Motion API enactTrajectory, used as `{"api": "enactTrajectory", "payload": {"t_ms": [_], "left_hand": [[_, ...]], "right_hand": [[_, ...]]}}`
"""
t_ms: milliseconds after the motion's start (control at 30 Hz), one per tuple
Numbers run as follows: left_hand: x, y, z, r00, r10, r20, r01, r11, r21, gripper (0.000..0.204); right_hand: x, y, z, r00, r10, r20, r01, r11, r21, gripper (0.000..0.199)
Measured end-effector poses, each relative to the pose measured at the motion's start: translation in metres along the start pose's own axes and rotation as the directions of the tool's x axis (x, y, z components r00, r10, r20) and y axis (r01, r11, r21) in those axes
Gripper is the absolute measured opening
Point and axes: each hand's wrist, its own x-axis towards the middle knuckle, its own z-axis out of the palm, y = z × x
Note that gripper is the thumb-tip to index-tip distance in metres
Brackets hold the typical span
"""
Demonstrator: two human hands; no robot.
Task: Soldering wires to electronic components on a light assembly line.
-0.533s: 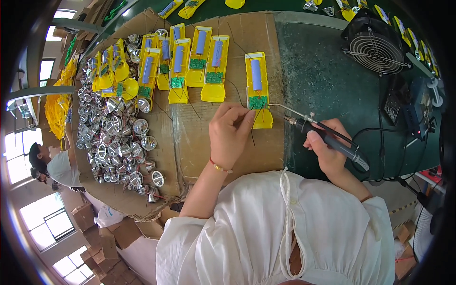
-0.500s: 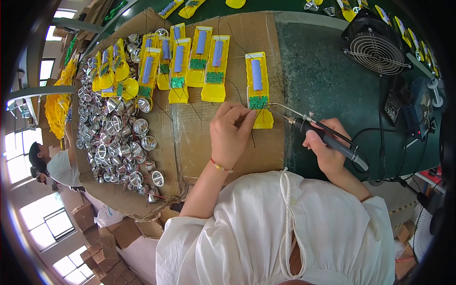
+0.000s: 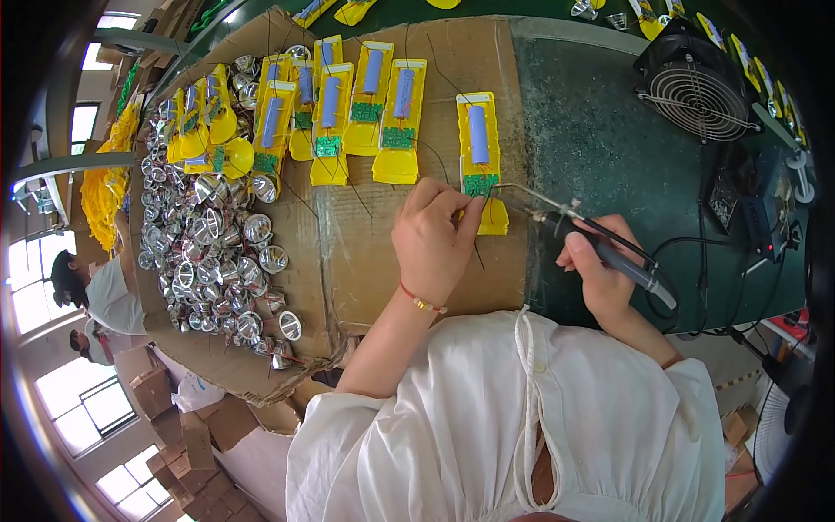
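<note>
One yellow plastic housing (image 3: 494,219) lies on the cardboard, holding a purple cylindrical battery (image 3: 478,135) and a small green circuit board (image 3: 480,184). My left hand (image 3: 435,235) is at the lower left of that board, thumb and forefinger pinched on a thin black wire (image 3: 480,254) whose end sticks out below. In my right hand (image 3: 602,274) is a soldering iron (image 3: 600,250) with a thin curved metal feed tube. The tube's end reaches the board's right edge, close to my left fingertips. Whether the iron's tip touches the board, I cannot tell.
Several similar yellow housings (image 3: 397,165) with batteries lie to the left. Beyond them spreads a heap of silver reflector cups (image 3: 209,228) on cardboard (image 3: 391,261). A fan with a wire guard (image 3: 700,103) stands at far right, near cables and a dark box (image 3: 765,217). Another person (image 3: 113,300) is at far left.
The view has shifted slightly. My left hand stays pinched at the board, and the iron stays in my right hand beside it. The person at far left has moved, and a second one shows below.
</note>
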Motion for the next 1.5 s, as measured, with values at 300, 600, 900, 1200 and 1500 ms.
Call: {"api": "enactTrajectory", "payload": {"t_ms": [300, 600, 900, 1200, 1500], "left_hand": [[-0.006, -0.003, -0.006, 0.999, -0.020, -0.030, 0.019, 0.999, -0.031, 0.011], [-0.006, 0.005, -0.022, 0.980, -0.198, -0.017, 0.187, 0.949, -0.253, 0.017], [0.111, 0.049, 0.015, 0.961, -0.040, 0.273, -0.038, 0.961, 0.273, 0.014], [0.301, 0.044, 0.139, 0.963, -0.060, 0.264, -0.085, 0.859, 0.505, 0.033], [0.346, -0.007, 0.094, 0.969, 0.243, -0.051, -0.215, 0.924, 0.317, 0.044]], "right_hand": [[-0.001, 0.019, -0.020, 0.996, -0.059, -0.063, 0.061, 0.998, 0.023, 0.012], [-0.003, 0.021, -0.048, 0.986, -0.033, -0.161, 0.027, 0.999, -0.039, 0.014], [0.006, 0.022, -0.057, 0.980, 0.029, -0.195, -0.047, 0.995, -0.087, 0.012], [0.009, 0.020, -0.059, 0.959, 0.181, -0.218, -0.182, 0.983, 0.012, 0.021], [0.011, 0.022, -0.066, 0.981, 0.147, -0.126, -0.155, 0.986, -0.058, 0.019]]}}
